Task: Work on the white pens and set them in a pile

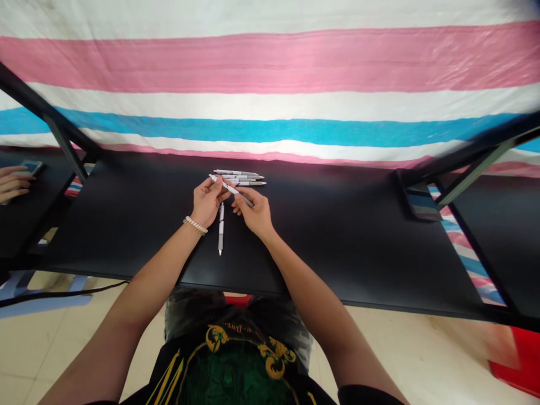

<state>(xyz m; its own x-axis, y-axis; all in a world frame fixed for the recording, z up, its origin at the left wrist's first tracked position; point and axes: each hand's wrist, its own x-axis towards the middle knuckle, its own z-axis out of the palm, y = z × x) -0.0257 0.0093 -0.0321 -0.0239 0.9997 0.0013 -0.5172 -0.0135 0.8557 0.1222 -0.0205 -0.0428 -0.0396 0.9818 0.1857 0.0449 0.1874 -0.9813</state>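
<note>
- My left hand point(206, 201) and my right hand point(254, 212) are both closed on one white pen point(231, 190). The left fingers pinch it near the upper end, the right fingers hold it near the lower end, and it seems lifted a little from the surface.
- A second pen point(220, 228) lies alone on the black surface point(337, 242), just below my hands, with its tip toward me.
- A small group of pens point(238, 177) lies side by side just beyond my hands. I cannot tell exactly how many there are.
- I judge each pen is light and stiff, but thin and round, so it can roll or slip. It is safest to take hold on the middle of the barrel, with a soft pinch.
- A bead bracelet point(195, 225) is on my left wrist.
- Behind the surface hangs a striped cloth point(270, 129) in pink, white and blue.
- At the far left, another person's hand point(12, 184) is at a phone point(31, 167) — it is well apart from my hands.
- Below, I see my dark shirt point(228, 360) with a green and gold print, the tile floor point(54, 343), and a red plastic thing point(517, 360).
</note>
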